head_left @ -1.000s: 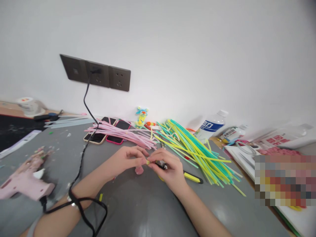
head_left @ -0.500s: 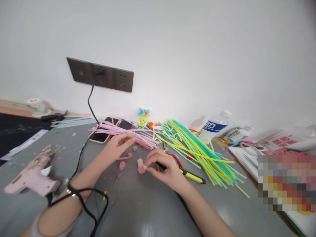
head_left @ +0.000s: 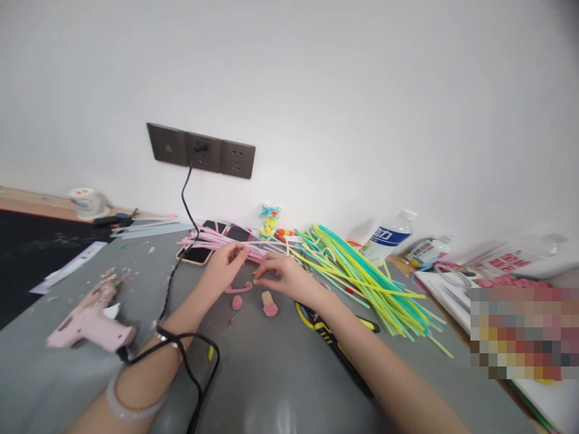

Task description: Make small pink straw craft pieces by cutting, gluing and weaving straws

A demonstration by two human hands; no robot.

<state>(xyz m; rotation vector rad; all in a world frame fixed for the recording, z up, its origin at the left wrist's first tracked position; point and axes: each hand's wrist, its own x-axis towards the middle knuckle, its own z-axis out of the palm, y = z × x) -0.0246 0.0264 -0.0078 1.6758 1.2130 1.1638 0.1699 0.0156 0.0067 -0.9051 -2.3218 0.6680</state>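
My left hand [head_left: 228, 262] is closed, thumb against fingers, beside the bundle of pink pipe cleaners [head_left: 212, 237]; what it pinches, if anything, I cannot make out. My right hand [head_left: 287, 277] hovers just to its right, thumb and forefinger pinching a tiny yellowish piece [head_left: 256, 281]. Below the hands, a curled pink pipe cleaner [head_left: 242, 289] lies on the grey table. A small pink coil [head_left: 236, 302] and a short pink-and-beige fuzzy piece [head_left: 270, 306] rest nearer to me. Yellow-handled pliers [head_left: 337, 346] lie partly beneath my right forearm.
A pink glue gun [head_left: 90, 322] lies at left, its black cord [head_left: 190, 337] looping over my left forearm. Green and yellow pipe cleaners [head_left: 371, 280] spread at right, before a bottle [head_left: 391, 232]. Phones [head_left: 196, 254] and a small colourful figure [head_left: 270, 221] are near the wall.
My right hand has moved up and left, away from the pink-and-beige piece and closer to my left hand. The whole view has shifted slightly.
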